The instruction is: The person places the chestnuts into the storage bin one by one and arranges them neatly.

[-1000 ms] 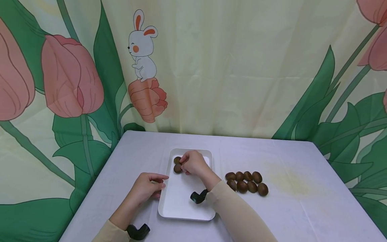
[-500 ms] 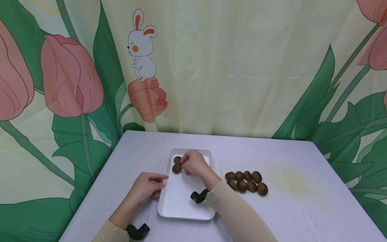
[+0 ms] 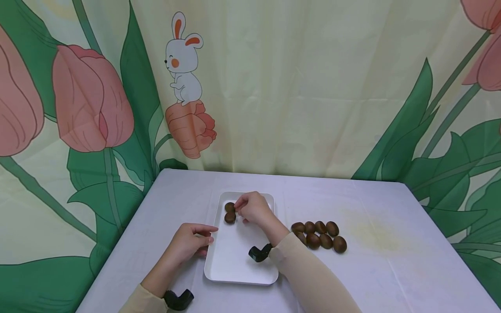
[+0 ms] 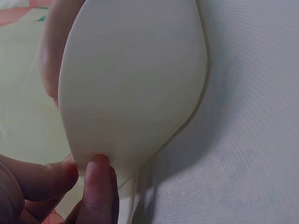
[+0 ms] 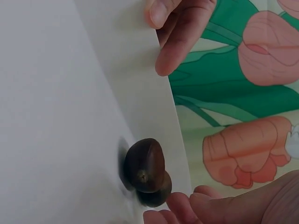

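On the left side of the white tray (image 3: 242, 265), a chestnut (image 3: 229, 218) lies just in front of another chestnut (image 3: 229, 207). The right hand (image 3: 255, 208) hovers over the tray beside them, fingers loosely bent and holding nothing. In the right wrist view its fingertips (image 5: 175, 205) are right at the edge of the farther chestnut (image 5: 161, 193). The left hand (image 3: 189, 241) holds the tray's left rim, thumb over the rim and fingers along the outer wall. In the left wrist view a finger (image 4: 97, 186) rests on the tray's outer wall (image 4: 135, 84).
Several more chestnuts (image 3: 313, 241) lie in two rows on the white tablecloth (image 3: 372, 278), right of the tray; the right sleeve (image 3: 309, 269) partly overlaps them. A black bracket (image 3: 260, 253) on the right wrist hangs over the tray. Behind the table hangs a printed curtain (image 3: 293, 87).
The right hand has let go of the nearer chestnut and drawn slightly away to the right. That chestnut shifted a little left, then back. The left hand stays in place.
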`<action>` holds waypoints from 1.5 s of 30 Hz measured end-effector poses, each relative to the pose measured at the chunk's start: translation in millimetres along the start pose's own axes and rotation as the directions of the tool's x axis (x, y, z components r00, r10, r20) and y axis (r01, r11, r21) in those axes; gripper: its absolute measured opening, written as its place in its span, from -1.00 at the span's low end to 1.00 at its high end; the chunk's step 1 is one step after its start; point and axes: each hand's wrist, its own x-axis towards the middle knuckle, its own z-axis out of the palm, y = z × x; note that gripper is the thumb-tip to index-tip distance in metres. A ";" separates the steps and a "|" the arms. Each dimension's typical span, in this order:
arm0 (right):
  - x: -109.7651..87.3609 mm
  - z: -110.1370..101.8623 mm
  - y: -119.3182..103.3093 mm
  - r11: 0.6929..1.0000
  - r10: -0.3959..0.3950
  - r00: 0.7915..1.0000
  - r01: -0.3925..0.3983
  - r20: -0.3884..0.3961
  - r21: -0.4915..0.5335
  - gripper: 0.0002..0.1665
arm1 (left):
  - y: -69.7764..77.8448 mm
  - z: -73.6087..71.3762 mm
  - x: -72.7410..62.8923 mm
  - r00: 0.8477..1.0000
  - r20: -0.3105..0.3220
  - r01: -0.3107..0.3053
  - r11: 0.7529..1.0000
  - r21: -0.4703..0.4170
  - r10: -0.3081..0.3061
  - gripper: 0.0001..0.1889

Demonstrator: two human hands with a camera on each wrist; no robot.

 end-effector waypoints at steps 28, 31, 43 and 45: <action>-25.8 -49.3 -2.5 0.993 -0.027 0.999 0.024 0.028 0.113 -0.72 | -0.5 -0.5 0.8 1.000 -0.009 0.026 0.999 0.021 -0.025 -0.69; -29.4 -56.7 0.2 0.992 -0.034 0.999 0.032 0.016 0.121 -0.72 | -0.5 0.4 0.9 1.000 -0.008 0.020 1.000 0.024 -0.019 -0.69; -43.7 -82.0 20.4 0.981 -0.088 0.996 0.086 0.007 0.173 -0.72 | -0.6 0.8 0.8 1.000 -0.016 0.025 1.000 0.013 -0.024 -0.70; -47.5 -87.3 23.2 0.981 -0.090 0.996 0.088 0.004 0.175 -0.72 | -0.8 0.5 0.9 1.000 -0.016 0.020 1.000 0.014 -0.020 -0.70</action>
